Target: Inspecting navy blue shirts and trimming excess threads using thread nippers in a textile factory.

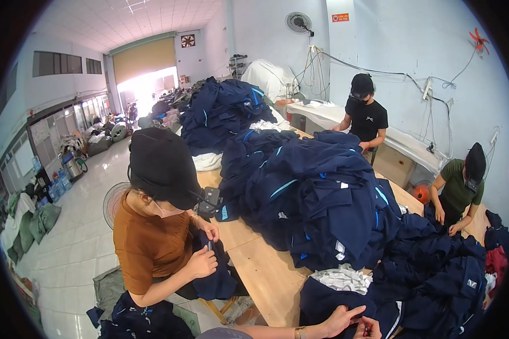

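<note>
At the lower edge, my left hand (339, 321) reaches over a navy garment (328, 299), its thumb and fingers closing on the cloth. Close beside it, my right hand (370, 329) is curled, with a small red and dark thing (366, 332) between its fingers. What kind of thing that is cannot be made out, and the frame cuts off part of this hand. A white stripe runs down the navy cloth (397, 319) to the right of my hands. Crumpled white pieces (340, 279) lie just beyond the garment.
A big heap of navy garments (316, 192) covers much of the wooden table (260, 271). On the left, a person in a brown top (155, 237) holds navy cloth and a small tool. Two others work across the table, in black (369, 118) and green (455, 186).
</note>
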{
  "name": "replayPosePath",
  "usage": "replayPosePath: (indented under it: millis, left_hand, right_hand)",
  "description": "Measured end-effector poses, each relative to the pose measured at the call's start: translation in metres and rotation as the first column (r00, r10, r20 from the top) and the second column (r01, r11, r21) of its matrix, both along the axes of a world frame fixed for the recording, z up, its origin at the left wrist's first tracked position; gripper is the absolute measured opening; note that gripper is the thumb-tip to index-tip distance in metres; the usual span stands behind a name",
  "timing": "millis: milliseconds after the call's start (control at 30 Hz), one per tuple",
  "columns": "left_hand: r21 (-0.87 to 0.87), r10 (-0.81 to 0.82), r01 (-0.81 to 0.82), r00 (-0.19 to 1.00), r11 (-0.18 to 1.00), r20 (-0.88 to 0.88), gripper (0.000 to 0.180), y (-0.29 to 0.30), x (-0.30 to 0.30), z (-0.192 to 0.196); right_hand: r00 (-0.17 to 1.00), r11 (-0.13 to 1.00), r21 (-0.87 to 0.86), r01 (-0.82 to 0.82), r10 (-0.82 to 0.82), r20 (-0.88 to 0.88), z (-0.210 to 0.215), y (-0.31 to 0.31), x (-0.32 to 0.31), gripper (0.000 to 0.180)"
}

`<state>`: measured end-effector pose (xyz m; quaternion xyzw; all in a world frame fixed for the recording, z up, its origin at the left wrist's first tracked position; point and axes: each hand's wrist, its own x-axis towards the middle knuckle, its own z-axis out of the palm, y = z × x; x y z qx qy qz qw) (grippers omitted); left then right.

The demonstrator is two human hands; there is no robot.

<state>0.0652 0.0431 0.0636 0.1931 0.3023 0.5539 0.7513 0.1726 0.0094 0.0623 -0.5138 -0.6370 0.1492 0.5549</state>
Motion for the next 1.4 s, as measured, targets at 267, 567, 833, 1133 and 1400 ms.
replayPosePath:
  millis: [267,567,833,1133,1400]
  left_hand:
    - [0.013,0.072,-0.073,0.993,0.997,0.095,0.008,-0.001,0.002,-0.013]
    - [0.091,-0.225,0.214,0.964,0.973,0.139,0.022,-0.014,0.003,-0.030]
    - [-0.016,-0.037,0.038,0.999,0.999,0.024,0.015,-0.008,-0.025,-0.014]
    - [0.011,-0.054,0.054,0.991,0.999,0.123,0.017,-0.035,-0.024,-0.055]
    - [0.073,-0.036,0.024,0.986,0.997,0.161,0.022,-0.036,-0.030,-0.065]
  right_hand:
    - [0.985,0.994,-0.074,-0.086,0.073,-0.157,-0.004,-0.009,0.002,0.012]
    - [0.995,0.969,0.229,0.096,-0.101,0.009,-0.041,0.005,0.002,0.007]
    - [0.990,0.996,-0.082,0.030,-0.041,-0.134,-0.021,-0.017,-0.018,0.005]
    - [0.849,0.936,-0.349,0.052,-0.225,-0.478,-0.045,-0.051,-0.021,0.007]
    - [0.766,0.849,-0.504,-0.161,-0.215,-0.606,-0.042,-0.036,-0.028,0.017]
